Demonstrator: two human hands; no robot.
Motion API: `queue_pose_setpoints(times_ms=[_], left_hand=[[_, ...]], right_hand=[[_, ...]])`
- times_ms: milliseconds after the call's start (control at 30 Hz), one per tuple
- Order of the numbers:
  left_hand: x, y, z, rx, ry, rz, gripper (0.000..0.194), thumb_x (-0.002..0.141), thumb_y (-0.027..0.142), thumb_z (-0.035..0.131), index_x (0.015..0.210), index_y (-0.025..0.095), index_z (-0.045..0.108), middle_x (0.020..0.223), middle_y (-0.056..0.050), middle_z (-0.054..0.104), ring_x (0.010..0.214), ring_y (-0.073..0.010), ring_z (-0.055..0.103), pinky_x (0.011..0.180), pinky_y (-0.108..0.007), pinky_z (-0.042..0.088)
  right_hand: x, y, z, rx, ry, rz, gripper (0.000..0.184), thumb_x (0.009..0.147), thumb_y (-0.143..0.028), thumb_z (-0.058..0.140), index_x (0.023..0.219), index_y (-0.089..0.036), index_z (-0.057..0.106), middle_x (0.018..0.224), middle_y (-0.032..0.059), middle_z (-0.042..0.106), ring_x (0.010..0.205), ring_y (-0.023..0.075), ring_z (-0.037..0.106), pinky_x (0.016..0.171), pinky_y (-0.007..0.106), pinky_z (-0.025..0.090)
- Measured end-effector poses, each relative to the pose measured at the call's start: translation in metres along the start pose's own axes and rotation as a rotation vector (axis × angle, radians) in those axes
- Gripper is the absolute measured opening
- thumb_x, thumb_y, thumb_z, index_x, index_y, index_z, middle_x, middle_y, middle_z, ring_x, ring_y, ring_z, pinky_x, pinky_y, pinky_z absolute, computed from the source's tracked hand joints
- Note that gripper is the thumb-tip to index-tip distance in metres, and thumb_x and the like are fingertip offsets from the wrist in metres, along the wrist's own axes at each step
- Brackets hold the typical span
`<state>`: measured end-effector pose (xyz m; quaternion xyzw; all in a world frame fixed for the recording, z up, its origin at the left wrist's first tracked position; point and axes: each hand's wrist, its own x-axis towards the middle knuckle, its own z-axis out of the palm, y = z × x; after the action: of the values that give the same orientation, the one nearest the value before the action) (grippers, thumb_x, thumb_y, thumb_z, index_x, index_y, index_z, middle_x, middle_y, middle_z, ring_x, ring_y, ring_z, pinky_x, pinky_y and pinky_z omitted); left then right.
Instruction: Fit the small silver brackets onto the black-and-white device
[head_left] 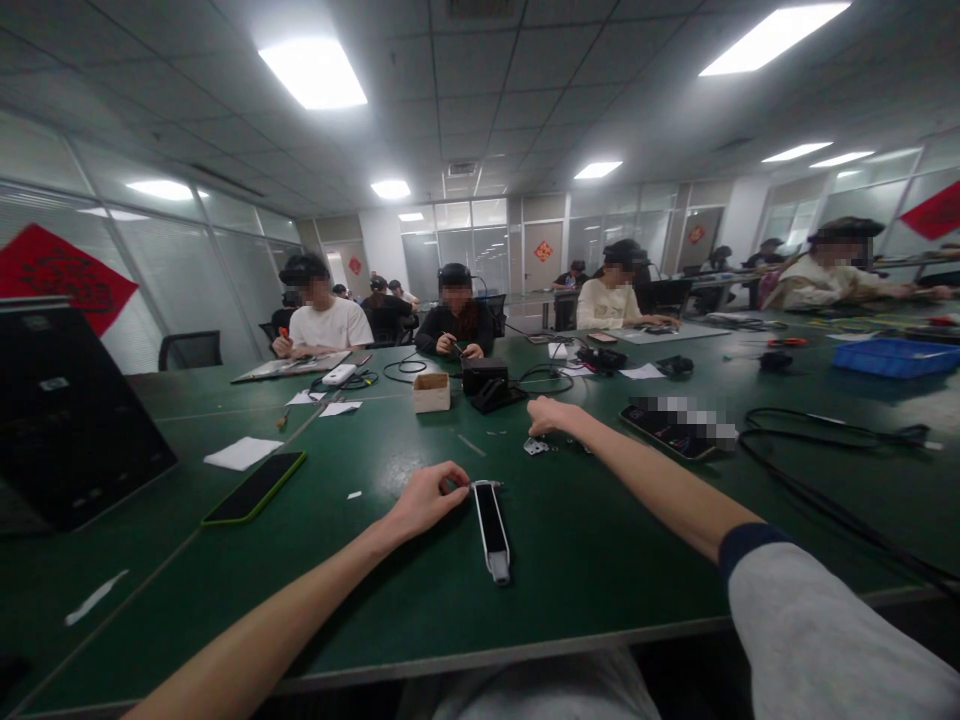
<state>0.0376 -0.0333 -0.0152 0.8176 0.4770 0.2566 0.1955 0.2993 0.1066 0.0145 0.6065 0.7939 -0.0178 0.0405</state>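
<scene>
A slim device (492, 530) with a dark face and pale frame lies lengthwise on the green table, its grey narrow end toward me. At its far end, my left hand (433, 497) rests with fingers curled and thumb and fingertips close together. A thin metallic piece (491, 484) crosses the device's far end beside those fingertips; whether they grip it is hard to see. My right hand (552, 416) reaches farther out, closed with fingertips pointing down over small silvery metal parts (535, 447). Anything between its fingertips is too small to make out.
A phone (255, 488) in a green case lies left, near white paper (244, 452). Ahead stand a small cardboard box (431, 393) and a black device (487, 382). Right are a dark tray (664, 428), black cables (817, 480) and a blue tray (896, 357). Several people sit beyond.
</scene>
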Motion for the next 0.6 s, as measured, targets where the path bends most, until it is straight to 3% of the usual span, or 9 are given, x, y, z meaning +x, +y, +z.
queue_pose_setpoints(times_ms=[300,467,533,600], left_hand=[[-0.001,0.0,-0.003,0.003,-0.035,-0.024,0.025,0.08,0.033,0.057,0.1,0.017,0.062,0.095,-0.003,0.067,0.07,-0.0149,0.061,0.063,-0.026,0.049],[0.001,-0.003,-0.003,-0.032,0.076,-0.01,0.028,0.083,0.033,0.054,0.106,0.018,0.056,0.1,-0.004,0.065,0.068,-0.0142,0.061,0.063,-0.027,0.049],[0.001,-0.003,-0.003,-0.055,0.135,0.007,0.028,0.084,0.032,0.052,0.107,0.017,0.054,0.097,-0.004,0.064,0.065,-0.0132,0.06,0.061,-0.026,0.049],[0.001,-0.002,-0.003,-0.073,0.182,0.027,0.027,0.084,0.032,0.051,0.107,0.017,0.053,0.094,-0.004,0.064,0.062,-0.0124,0.059,0.06,-0.025,0.048]], right_hand=[[-0.001,0.005,0.008,-0.05,0.143,-0.085,0.029,0.07,-0.017,0.064,0.097,-0.007,0.068,0.102,0.0215,0.065,0.092,0.0295,0.064,0.07,0.029,0.047],[-0.014,-0.012,0.003,-0.029,0.271,-0.184,0.031,0.076,-0.011,0.054,0.106,-0.012,0.062,0.099,0.0152,0.067,0.092,0.0251,0.063,0.074,0.028,0.044],[-0.024,-0.028,0.001,0.065,0.333,-0.272,0.029,0.078,-0.012,0.052,0.105,-0.015,0.06,0.093,0.0094,0.068,0.086,0.02,0.063,0.074,0.026,0.043],[-0.037,-0.047,0.0,0.33,0.4,-0.418,0.023,0.076,-0.012,0.054,0.098,-0.015,0.06,0.082,0.0041,0.067,0.074,0.0153,0.062,0.068,0.023,0.043]])
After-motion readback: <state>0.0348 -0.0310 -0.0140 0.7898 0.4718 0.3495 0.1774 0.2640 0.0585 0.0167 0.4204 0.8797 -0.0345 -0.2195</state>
